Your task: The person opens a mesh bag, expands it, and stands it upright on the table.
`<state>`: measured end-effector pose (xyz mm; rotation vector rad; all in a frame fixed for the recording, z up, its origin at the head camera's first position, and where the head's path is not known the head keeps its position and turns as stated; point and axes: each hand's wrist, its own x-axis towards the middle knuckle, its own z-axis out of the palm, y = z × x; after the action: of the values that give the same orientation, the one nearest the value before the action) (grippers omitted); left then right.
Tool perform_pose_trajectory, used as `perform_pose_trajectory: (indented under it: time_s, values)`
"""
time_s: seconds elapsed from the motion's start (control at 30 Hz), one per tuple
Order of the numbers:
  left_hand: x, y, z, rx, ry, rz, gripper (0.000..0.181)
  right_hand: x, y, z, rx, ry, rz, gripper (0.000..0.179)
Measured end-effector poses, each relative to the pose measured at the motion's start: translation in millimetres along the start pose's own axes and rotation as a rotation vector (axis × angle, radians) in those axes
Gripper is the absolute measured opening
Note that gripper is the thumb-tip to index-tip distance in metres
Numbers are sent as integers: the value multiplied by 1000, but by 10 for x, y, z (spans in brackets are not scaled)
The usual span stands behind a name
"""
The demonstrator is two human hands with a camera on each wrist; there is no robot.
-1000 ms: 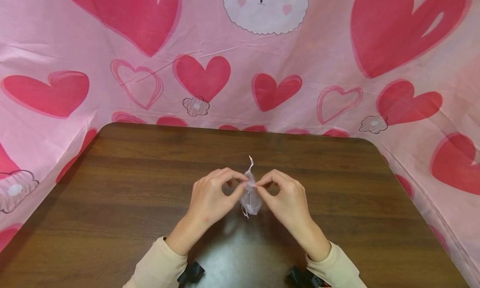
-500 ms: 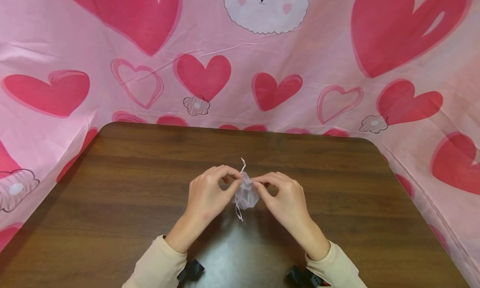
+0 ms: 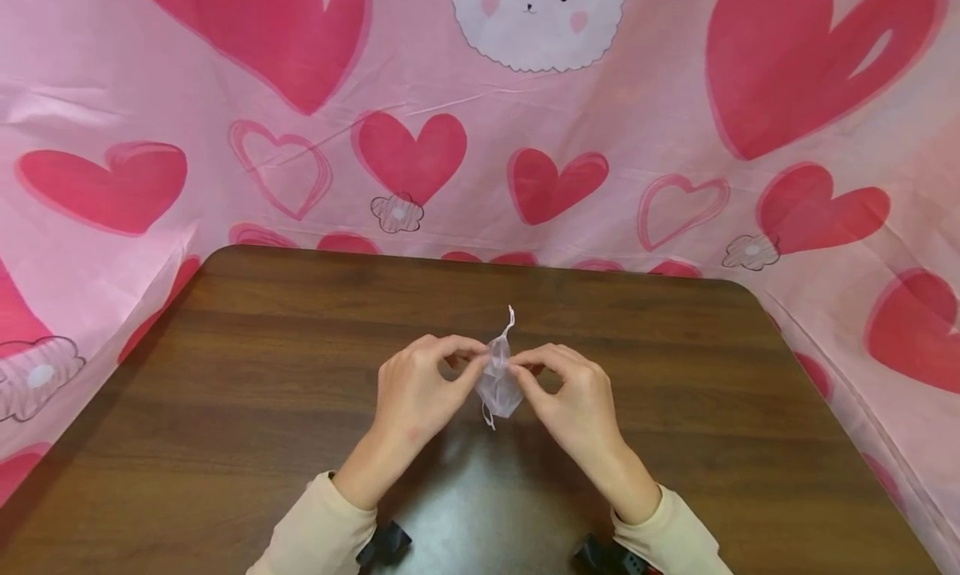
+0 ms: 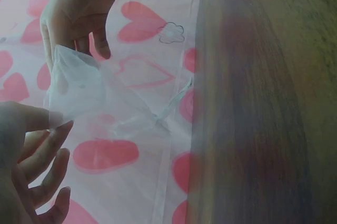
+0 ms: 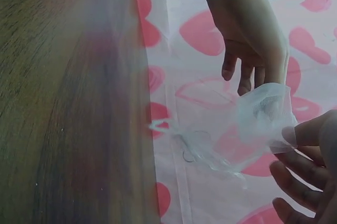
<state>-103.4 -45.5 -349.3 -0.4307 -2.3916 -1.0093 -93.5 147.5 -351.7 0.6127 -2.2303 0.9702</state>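
Note:
A small sheer white drawstring pouch is held up between both hands over the table's middle. My left hand pinches its left edge between thumb and index finger. On the opposite edge, my right hand pinches the fabric the same way. One drawstring loop sticks out at the far end, and another cord dangles on the near left side. In the left wrist view the see-through mesh spreads between the fingertips. The right wrist view shows the pouch with its cord trailing to the left.
A dark brown wood-grain table lies beneath the hands. Pink cloth printed with red hearts hangs behind and along both sides. Black devices sit by both wrists, the left one beside a cream sleeve.
The pouch tilted left half a second ago, with its far loop leaning left; now it is turned back, narrower, the loop leaning right. Both hands keep their pinch with small shifts.

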Motion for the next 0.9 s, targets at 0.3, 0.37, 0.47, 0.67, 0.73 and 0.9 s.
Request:
perform_pose_trajectory:
  time_s: [0.3, 0.37, 0.47, 0.67, 0.73, 0.9]
  values:
    - [17, -24, -5, 3, 7, 15, 16, -18, 13, 12, -57, -51, 27, 12]
    - [14, -29, -6, 5, 8, 17, 19, -20, 14, 15, -64, -51, 31, 11]
    - [7, -37, -3, 14, 14, 15, 21, -23, 17, 15, -62, -46, 33, 12]
    - [20, -45, -4, 12, 11, -18, 11, -13, 27, 2, -40, -22, 33, 15]
    - [26, -41, -9, 7, 6, -20, 8, -4, 30, -4, -41, -10, 31, 17]
    - [22, -48, -16, 25, 17, -5, 8, 0, 35, -9, -46, 3, 23, 21]
